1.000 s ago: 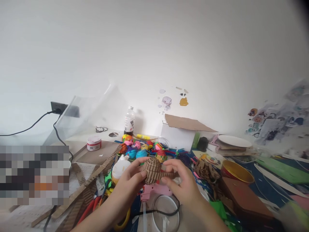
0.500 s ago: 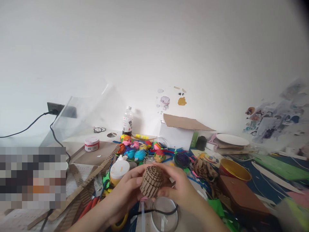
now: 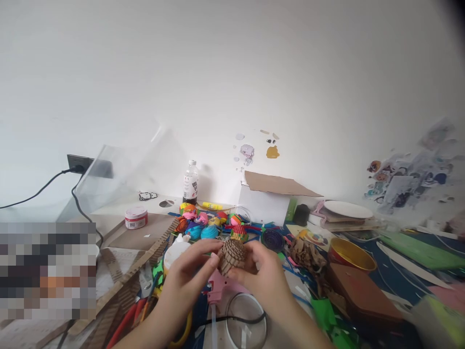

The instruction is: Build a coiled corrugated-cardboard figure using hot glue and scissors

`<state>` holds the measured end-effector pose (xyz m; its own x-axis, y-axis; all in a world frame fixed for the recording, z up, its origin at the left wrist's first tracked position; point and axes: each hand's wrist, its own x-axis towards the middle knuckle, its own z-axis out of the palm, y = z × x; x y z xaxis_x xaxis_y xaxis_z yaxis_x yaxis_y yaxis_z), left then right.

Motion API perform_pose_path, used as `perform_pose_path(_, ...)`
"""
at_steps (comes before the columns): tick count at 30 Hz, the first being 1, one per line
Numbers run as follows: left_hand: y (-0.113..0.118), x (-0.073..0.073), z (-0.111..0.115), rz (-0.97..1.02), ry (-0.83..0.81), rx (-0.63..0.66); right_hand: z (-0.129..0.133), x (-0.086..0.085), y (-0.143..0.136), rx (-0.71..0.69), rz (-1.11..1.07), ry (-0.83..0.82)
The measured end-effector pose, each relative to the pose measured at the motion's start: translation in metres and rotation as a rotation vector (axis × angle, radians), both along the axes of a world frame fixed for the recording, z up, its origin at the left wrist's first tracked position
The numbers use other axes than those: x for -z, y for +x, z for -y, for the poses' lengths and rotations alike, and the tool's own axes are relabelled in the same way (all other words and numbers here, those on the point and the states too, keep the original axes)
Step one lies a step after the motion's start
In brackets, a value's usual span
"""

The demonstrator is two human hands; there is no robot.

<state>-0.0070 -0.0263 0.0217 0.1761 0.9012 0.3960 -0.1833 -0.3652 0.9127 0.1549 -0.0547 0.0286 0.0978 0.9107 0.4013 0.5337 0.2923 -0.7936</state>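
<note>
A brown piece of layered corrugated cardboard, rounded like a cone, is held between both hands at the lower centre. My left hand curls around its left side, thumb against it. On the right side, my right hand grips it with bent fingers and thumb. Just below lies a pink glue gun, partly covered by the hands. A clear round ring-shaped lid rests under the right wrist, with a black cable across it.
Colourful paper balls sit behind the hands, near a bottle. Cardboard strips lie left, by a red-and-white tub. On the right are a gold-lined tin, a brown box and crumpled brown paper.
Both hands have moved slightly up with the cardboard piece, which has tilted. My left hand's grip has shifted, and more of the pink glue gun shows below.
</note>
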Motion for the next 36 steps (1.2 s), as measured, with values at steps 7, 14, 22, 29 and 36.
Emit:
perform_pose_path(7, 0.006, 0.018, -0.005, -0.009, 0.037, 0.112, 0.0, 0.004, -0.011, 0.166, 0.123, -0.019)
perform_pose_path(14, 0.007, 0.033, -0.023, 0.144, 0.001, 0.285, 0.001, 0.007, -0.013, 0.092, 0.062, -0.038)
perform_pose_path(22, 0.003, 0.01, -0.018, 0.127, -0.102, 0.272, 0.0, -0.006, 0.006, -0.276, -0.115, -0.105)
perform_pose_path(29, 0.005, 0.01, -0.015, 0.199, -0.201, 0.339, 0.005, -0.017, 0.019, -0.393, -0.158, -0.132)
perform_pose_path(36, 0.004, 0.008, -0.01, 0.338, -0.417, 0.469, 0.001, -0.014, 0.024, -0.394, -0.139, -0.122)
